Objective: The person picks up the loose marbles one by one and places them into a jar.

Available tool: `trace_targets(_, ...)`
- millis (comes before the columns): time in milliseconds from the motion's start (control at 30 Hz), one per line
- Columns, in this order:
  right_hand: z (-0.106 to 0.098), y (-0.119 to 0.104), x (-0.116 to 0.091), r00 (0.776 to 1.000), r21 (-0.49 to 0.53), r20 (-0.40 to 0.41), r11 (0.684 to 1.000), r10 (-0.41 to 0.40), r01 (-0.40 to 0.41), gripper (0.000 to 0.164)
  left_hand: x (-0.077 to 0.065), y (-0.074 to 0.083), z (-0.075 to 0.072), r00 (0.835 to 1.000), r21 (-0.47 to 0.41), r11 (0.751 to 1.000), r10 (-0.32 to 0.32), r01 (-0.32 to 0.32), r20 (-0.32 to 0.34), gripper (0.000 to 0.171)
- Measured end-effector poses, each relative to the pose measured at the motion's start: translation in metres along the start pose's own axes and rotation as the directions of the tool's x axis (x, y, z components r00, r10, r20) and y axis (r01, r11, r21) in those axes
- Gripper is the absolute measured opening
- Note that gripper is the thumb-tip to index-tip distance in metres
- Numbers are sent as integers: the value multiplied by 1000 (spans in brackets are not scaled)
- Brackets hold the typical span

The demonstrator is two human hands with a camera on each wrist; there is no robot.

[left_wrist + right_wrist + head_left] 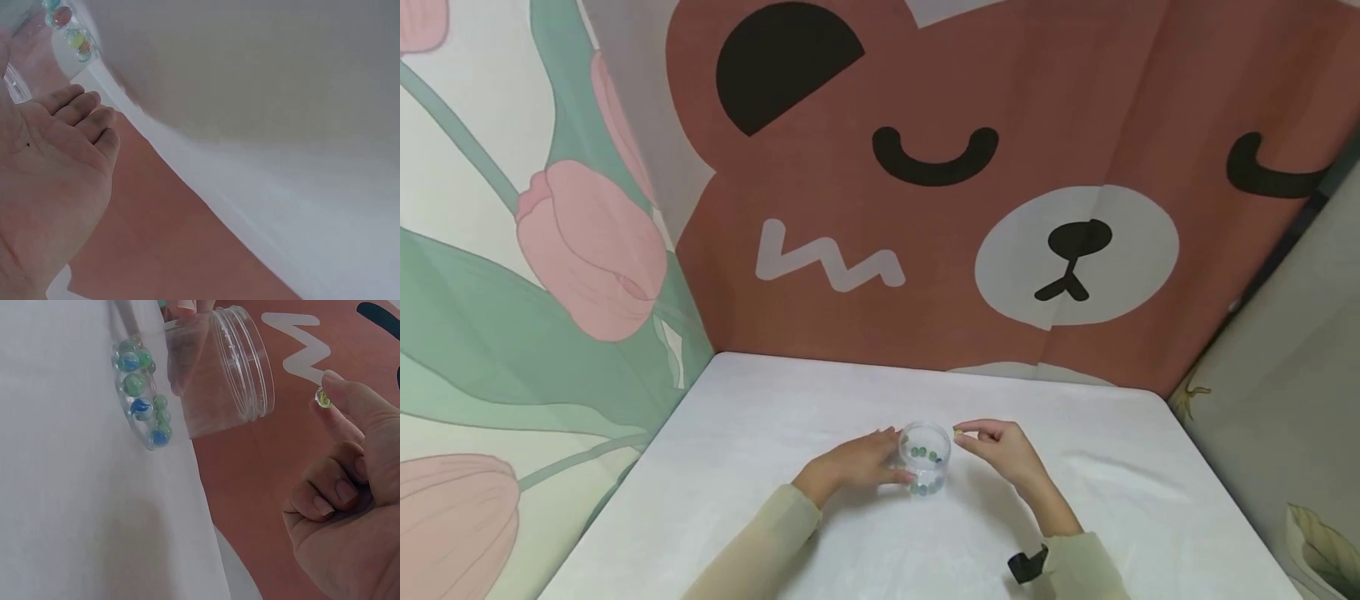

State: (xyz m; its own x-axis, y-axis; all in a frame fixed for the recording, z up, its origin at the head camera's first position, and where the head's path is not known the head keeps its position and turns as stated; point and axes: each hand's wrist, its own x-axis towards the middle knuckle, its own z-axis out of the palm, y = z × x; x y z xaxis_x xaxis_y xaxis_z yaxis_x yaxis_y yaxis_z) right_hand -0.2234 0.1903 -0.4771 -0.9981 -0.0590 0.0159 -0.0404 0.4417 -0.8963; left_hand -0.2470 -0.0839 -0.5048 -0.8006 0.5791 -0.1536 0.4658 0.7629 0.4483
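Note:
A clear plastic jar (240, 362) stands upright and lidless on the white table. Several glass marbles (133, 385), green, blue and clear, lie at its bottom. My left hand (861, 460) holds the jar from its left side, thumb in front and fingers toward the back. In the left wrist view, that hand's palm (56, 181) shows, with the jar partly cut off at the upper left. Just right of the rim and apart from it, my right hand (1003, 450) pinches a yellowish glass marble (322, 397) between thumb and index finger. Its other fingers are curled in.
White cloth covers the table (775, 400). Behind it hangs a brown curtain (835, 325) with a bear's face, and a tulip-print curtain (587, 250) borders the left. A black device (1027, 567) sits at the right sleeve.

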Motion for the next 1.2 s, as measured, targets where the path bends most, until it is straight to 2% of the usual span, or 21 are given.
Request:
trace_targets(133, 5, 2, 2, 1000, 30, 4, 1000, -8, 8, 26, 1, 2, -3, 1000, 25, 1000, -4, 4, 3, 92)
trace_targets(300, 11, 1, 3, 999, 41, 43, 999, -9, 7, 27, 0, 0, -1, 1000, 5, 1000, 16, -16, 6, 89)
trace_targets(500, 13, -1, 5, 1000, 15, 24, 1000, -18, 18, 24, 0, -1, -1, 1000, -5, 1000, 24, -24, 5, 89)
trace_targets(833, 22, -8, 7, 998, 45, 34, 998, -52, 51, 26, 0, -4, -1, 999, 9, 999, 48, -48, -1, 86)
trace_targets(1200, 34, -12, 10, 997, 59, 45, 996, -62, 60, 23, 0, -5, -1, 999, -18, 999, 51, -51, 13, 86)
